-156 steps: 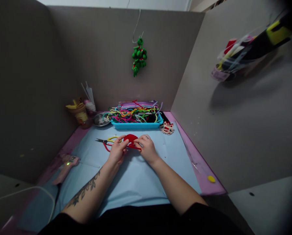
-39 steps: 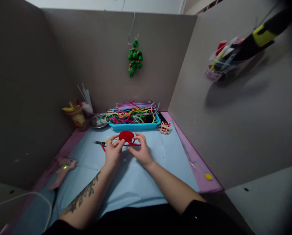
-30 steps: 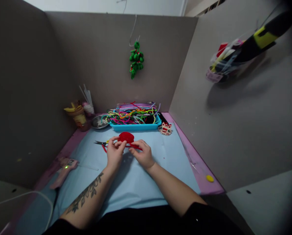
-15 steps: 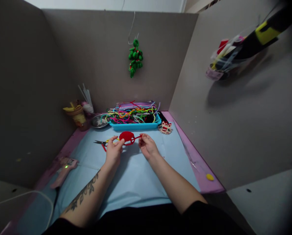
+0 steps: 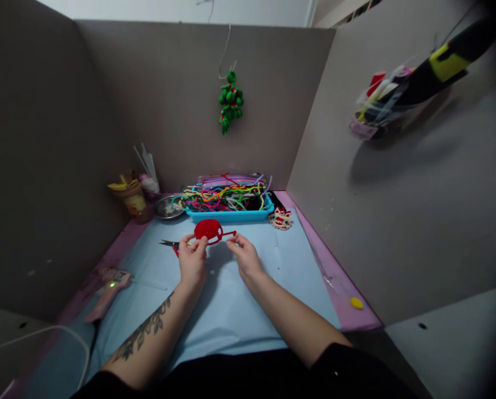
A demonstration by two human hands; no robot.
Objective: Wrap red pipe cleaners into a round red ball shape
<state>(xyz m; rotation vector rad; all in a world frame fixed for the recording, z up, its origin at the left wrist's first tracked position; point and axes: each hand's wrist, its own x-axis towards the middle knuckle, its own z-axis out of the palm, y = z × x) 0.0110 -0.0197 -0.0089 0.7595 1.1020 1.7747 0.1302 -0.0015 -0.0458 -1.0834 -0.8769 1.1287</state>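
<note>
My left hand [image 5: 193, 257] pinches the lower left edge of a rounded, fuzzy red pipe-cleaner piece [image 5: 207, 229], held above the blue-covered table. From the piece's right side, a thin red stem [image 5: 226, 234] sticks out to a small bent tip. The fingers of my right hand [image 5: 244, 252] are closed at that tip; the exact contact is hard to make out. Partly behind my left hand lie scissors [image 5: 169, 243] with dark blades and red and yellow handles.
A blue tray [image 5: 231, 216] of coloured pipe cleaners stands at the back, between a metal bowl [image 5: 164, 215] and a cream-and-red ornament [image 5: 281, 219]. A pink glue gun [image 5: 108, 296] with a green light lies left. Grey panels [image 5: 181, 105] enclose the table.
Both hands and the red piece have shifted slightly left. The right fingers have moved from along the stem to its tip, and the bent tip now shows.
</note>
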